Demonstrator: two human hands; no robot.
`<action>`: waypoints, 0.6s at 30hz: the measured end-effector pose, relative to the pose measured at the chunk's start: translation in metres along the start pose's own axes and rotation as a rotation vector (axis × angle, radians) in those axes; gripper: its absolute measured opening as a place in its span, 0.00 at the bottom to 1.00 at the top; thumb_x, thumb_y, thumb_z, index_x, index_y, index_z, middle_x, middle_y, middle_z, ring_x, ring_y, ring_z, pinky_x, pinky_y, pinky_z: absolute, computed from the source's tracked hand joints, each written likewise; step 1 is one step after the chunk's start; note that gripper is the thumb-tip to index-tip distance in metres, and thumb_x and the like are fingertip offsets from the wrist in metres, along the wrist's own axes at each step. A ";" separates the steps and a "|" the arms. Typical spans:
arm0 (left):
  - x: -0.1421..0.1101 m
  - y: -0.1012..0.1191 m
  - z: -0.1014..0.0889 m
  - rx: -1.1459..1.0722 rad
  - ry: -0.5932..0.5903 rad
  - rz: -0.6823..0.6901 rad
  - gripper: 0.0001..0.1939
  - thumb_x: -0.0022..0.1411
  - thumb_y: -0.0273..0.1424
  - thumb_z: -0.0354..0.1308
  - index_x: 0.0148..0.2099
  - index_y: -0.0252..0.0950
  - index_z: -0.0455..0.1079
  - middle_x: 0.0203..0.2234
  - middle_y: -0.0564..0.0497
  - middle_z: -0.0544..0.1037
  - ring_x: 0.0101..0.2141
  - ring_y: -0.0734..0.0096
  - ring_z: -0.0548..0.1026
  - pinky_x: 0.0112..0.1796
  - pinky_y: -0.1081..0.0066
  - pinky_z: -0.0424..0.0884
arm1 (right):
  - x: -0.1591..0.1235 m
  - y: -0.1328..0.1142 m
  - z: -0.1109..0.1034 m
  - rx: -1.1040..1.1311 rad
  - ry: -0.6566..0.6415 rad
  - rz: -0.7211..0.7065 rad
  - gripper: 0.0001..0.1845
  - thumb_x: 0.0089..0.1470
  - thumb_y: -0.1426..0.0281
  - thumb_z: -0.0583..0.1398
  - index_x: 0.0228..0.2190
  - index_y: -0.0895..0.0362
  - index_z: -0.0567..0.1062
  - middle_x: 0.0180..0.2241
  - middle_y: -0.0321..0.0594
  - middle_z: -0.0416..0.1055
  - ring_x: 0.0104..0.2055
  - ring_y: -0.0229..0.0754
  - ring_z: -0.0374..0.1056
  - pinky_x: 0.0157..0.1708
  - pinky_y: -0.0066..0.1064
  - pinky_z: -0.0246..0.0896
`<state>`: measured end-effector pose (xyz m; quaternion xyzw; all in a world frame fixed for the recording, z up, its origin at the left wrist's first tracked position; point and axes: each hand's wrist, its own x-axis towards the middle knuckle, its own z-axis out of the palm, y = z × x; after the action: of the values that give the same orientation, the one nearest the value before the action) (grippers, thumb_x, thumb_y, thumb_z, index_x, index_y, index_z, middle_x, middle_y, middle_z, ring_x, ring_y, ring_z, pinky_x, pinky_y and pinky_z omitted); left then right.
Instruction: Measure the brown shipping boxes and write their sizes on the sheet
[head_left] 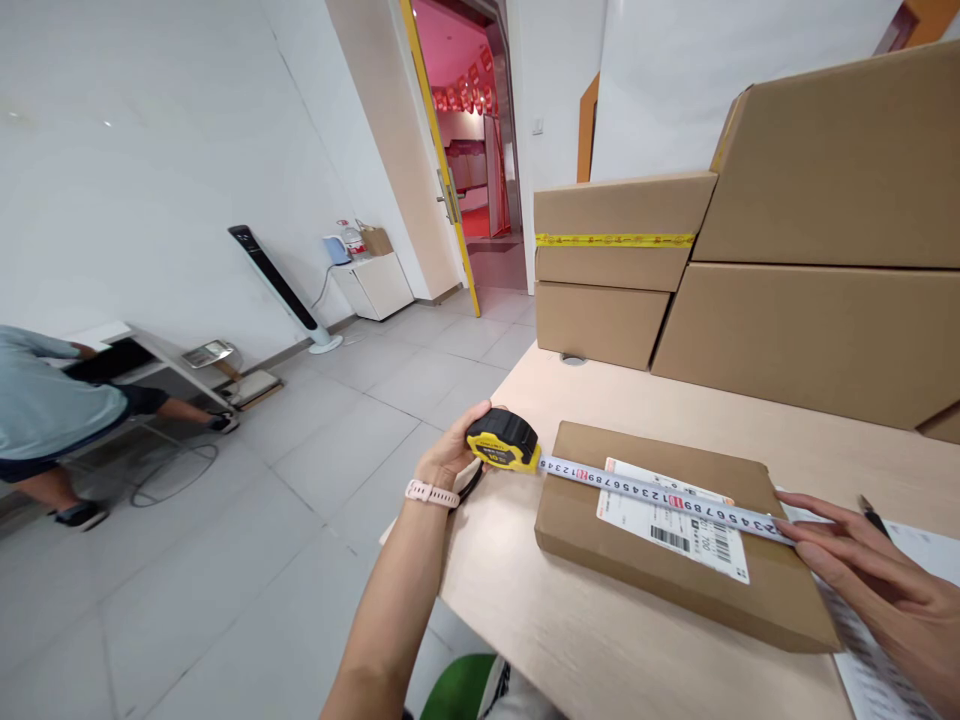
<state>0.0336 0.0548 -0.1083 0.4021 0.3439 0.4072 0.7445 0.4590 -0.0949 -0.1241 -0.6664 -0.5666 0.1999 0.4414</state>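
Observation:
My left hand is closed round a black and yellow tape measure, just past the left end of a flat brown cardboard box. From its case the white blade runs out across the top of the box, over a white shipping label. At the box's right end my right hand pinches the blade's tip between thumb and fingers. Part of the box's right edge is hidden behind these fingers. The box lies flat on the light wooden table.
Large cardboard boxes are stacked along the table's back. Printed paper and a dark pen lie at the right. A seated person, a tower fan and a scale are across the room, near an open door.

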 end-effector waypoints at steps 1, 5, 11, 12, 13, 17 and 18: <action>0.000 0.000 0.000 -0.002 0.003 -0.002 0.22 0.54 0.48 0.63 0.35 0.31 0.72 0.18 0.49 0.76 0.15 0.68 0.73 0.13 0.75 0.61 | 0.000 0.000 0.000 -0.001 0.000 -0.001 0.16 0.42 0.51 0.64 0.27 0.47 0.85 0.48 0.43 0.77 0.48 0.53 0.74 0.38 0.33 0.73; 0.000 0.000 -0.002 -0.008 0.010 -0.012 0.22 0.53 0.48 0.64 0.35 0.31 0.72 0.18 0.49 0.76 0.16 0.67 0.73 0.13 0.74 0.61 | 0.000 0.003 0.001 -0.005 -0.005 -0.004 0.17 0.43 0.50 0.63 0.28 0.46 0.85 0.48 0.43 0.77 0.50 0.53 0.73 0.41 0.32 0.72; 0.000 0.000 -0.002 -0.011 0.008 -0.018 0.22 0.54 0.48 0.63 0.36 0.32 0.73 0.18 0.48 0.76 0.16 0.67 0.73 0.14 0.73 0.63 | -0.001 0.004 0.000 -0.001 -0.006 0.005 0.16 0.43 0.50 0.63 0.28 0.45 0.85 0.49 0.41 0.77 0.50 0.53 0.73 0.41 0.32 0.72; 0.000 0.000 -0.002 -0.011 0.006 -0.018 0.22 0.54 0.48 0.63 0.36 0.32 0.73 0.18 0.49 0.76 0.16 0.67 0.73 0.14 0.73 0.63 | -0.001 0.004 0.000 -0.002 -0.007 0.010 0.16 0.43 0.50 0.63 0.29 0.45 0.85 0.50 0.41 0.76 0.50 0.52 0.73 0.41 0.32 0.72; 0.000 0.000 -0.001 -0.011 0.005 -0.017 0.22 0.54 0.48 0.63 0.37 0.32 0.73 0.18 0.49 0.76 0.16 0.67 0.73 0.14 0.73 0.63 | -0.001 0.004 0.000 -0.003 -0.005 0.011 0.16 0.43 0.51 0.63 0.29 0.45 0.85 0.49 0.41 0.76 0.50 0.52 0.73 0.41 0.31 0.72; -0.001 0.001 0.001 -0.006 0.007 -0.017 0.22 0.53 0.49 0.63 0.35 0.31 0.72 0.18 0.49 0.76 0.16 0.66 0.73 0.13 0.74 0.62 | -0.002 0.004 0.000 -0.006 -0.007 0.001 0.15 0.44 0.52 0.63 0.28 0.45 0.85 0.49 0.40 0.77 0.49 0.50 0.74 0.38 0.28 0.71; -0.001 0.001 0.001 -0.005 0.009 -0.018 0.23 0.52 0.49 0.64 0.34 0.31 0.72 0.18 0.48 0.76 0.16 0.66 0.73 0.13 0.74 0.62 | -0.001 0.005 0.000 -0.012 -0.008 -0.003 0.15 0.44 0.52 0.63 0.29 0.46 0.85 0.49 0.40 0.77 0.49 0.50 0.74 0.38 0.27 0.72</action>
<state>0.0337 0.0538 -0.1063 0.3953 0.3496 0.4030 0.7477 0.4614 -0.0960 -0.1287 -0.6675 -0.5704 0.1985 0.4355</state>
